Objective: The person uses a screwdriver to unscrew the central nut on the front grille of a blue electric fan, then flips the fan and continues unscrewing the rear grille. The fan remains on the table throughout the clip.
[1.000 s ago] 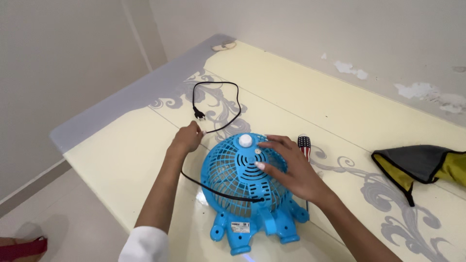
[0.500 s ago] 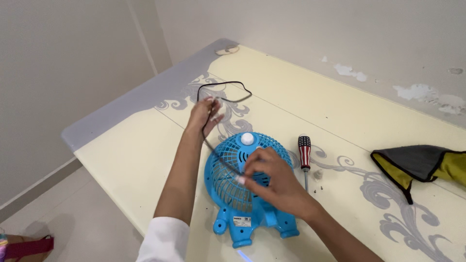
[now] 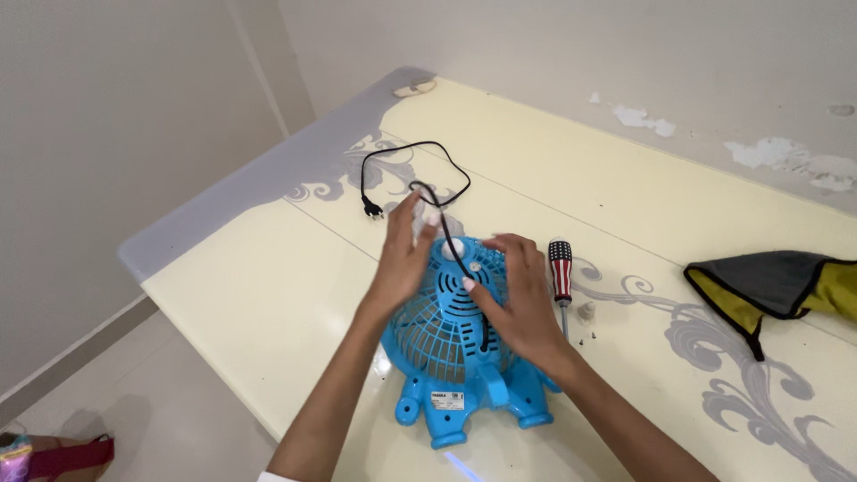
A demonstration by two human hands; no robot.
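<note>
A small blue fan (image 3: pixel 460 353) lies face-down a little below the middle of the frame, on a pale yellow surface (image 3: pixel 268 303) with grey scroll patterns; its feet point toward the lower edge. The left hand (image 3: pixel 402 259) rests on the upper left part of the fan's rear grille, its fingers raised and loosely bent around the black cord (image 3: pixel 420 174); whether that grip actually pinches the cord cannot be told, since the fingertips are blurred. The right hand (image 3: pixel 513 299) lies flat on the right side of the grille, fingers spread and pressing the housing, closed on nothing. The cord runs up across the grille between the two hands, then loops over the surface toward the upper middle of the frame and ends in a plug (image 3: pixel 370 209) lying at the left of the loop. Just right of the fan lies a screwdriver (image 3: pixel 561 277) with a striped handle, with a small pale piece (image 3: pixel 586 311) beside its shaft. At the right edge of the frame lies a grey and yellow cloth (image 3: pixel 777 286).
</note>
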